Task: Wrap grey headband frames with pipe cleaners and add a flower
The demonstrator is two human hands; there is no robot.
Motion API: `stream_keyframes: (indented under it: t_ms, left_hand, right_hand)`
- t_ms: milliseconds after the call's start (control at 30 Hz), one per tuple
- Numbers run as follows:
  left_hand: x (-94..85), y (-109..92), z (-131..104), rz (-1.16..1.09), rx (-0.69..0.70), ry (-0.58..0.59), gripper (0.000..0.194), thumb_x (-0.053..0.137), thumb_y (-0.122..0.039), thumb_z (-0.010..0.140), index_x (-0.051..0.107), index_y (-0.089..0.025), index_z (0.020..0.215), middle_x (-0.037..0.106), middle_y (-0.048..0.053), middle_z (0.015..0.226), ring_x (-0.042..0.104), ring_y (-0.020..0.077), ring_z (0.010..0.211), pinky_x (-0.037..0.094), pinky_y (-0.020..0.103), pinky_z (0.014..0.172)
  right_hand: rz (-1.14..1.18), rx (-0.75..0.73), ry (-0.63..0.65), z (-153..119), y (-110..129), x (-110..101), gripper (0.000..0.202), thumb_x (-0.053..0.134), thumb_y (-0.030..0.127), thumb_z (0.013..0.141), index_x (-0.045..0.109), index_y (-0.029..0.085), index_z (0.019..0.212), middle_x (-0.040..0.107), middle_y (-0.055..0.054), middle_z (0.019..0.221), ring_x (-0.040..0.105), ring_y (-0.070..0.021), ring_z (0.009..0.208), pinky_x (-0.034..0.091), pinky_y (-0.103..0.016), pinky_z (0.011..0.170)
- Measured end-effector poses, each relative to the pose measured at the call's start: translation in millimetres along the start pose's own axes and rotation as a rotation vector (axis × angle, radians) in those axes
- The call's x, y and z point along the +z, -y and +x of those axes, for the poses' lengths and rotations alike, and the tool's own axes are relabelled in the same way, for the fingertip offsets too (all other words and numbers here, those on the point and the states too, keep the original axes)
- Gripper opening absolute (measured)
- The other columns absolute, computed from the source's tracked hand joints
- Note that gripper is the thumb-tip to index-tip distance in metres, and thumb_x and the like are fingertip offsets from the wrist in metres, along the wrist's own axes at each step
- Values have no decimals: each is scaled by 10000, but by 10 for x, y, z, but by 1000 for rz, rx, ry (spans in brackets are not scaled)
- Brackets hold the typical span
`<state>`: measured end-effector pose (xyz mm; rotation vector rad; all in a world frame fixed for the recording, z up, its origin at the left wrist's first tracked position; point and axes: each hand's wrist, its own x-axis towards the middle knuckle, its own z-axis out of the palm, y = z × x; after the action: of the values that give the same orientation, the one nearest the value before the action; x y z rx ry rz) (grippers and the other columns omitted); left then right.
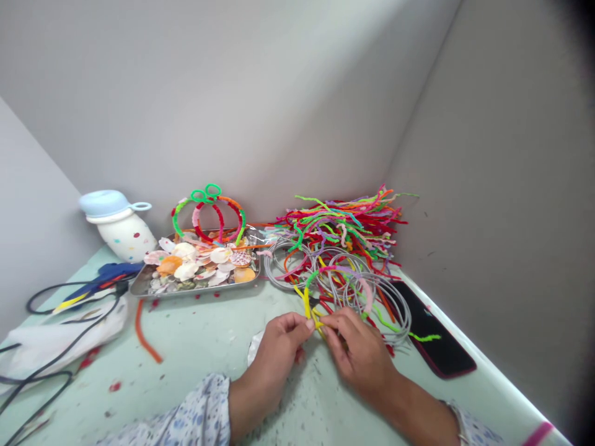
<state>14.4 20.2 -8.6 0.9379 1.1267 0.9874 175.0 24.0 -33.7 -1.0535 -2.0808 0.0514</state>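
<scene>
My left hand [279, 347] pinches a yellow pipe cleaner [307, 306] between thumb and fingers. On the other side, my right hand [360, 347] grips the same pipe cleaner, fingertips almost touching my left ones. The yellow strand is bent around the lower end of a hoop [367, 294] covered in green, pink and purple fuzzy sections. The hoop's lower right part is hidden behind my right hand. Coils of grey wire [402, 310] lie just beyond my hands, with red-handled pliers [325, 305] partly showing among them.
Behind the wire is a heap of coloured pipe cleaners [344, 223]. A metal tray [195, 292] holds shells, with two finished-looking fuzzy hoops [218, 217] standing at its back. At left are a white bottle [125, 235] and black cables [60, 356]; a black phone-like slab [441, 347] lies right.
</scene>
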Motion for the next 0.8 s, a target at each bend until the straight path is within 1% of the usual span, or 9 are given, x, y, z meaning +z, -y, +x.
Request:
stream_keyframes:
  t_ms: [533,667,800]
  left_hand:
    - [0,15,11,-34,-27,8,226,628,-311,756,519,-150,642,390,-50,542,319,66,463,239,226,456]
    - [0,29,13,-4,-1,1,237,633,-325,756,516,-151,644,405,-47,550,328,70,473,252,225,459]
    - [-4,55,11,49,34,-23,232,617,-351,776,545,-147,693,428,-46,562,341,75,482,267,224,470]
  right_hand:
    - [14,-11,0,-17,2,-14,153,493,138,894,571,174,1021,599,-58,871,608,-158,771,484,-268,646]
    - [-2,-17,-6,-10,7,-13,185,509,151,888,567,178,1061,607,-67,894,613,-170,803,492,-276,669]
    - [-6,-14,-11,-16,3,-7,227,519,151,887,562,197,1105,609,-61,903,614,-166,800,490,-274,672]
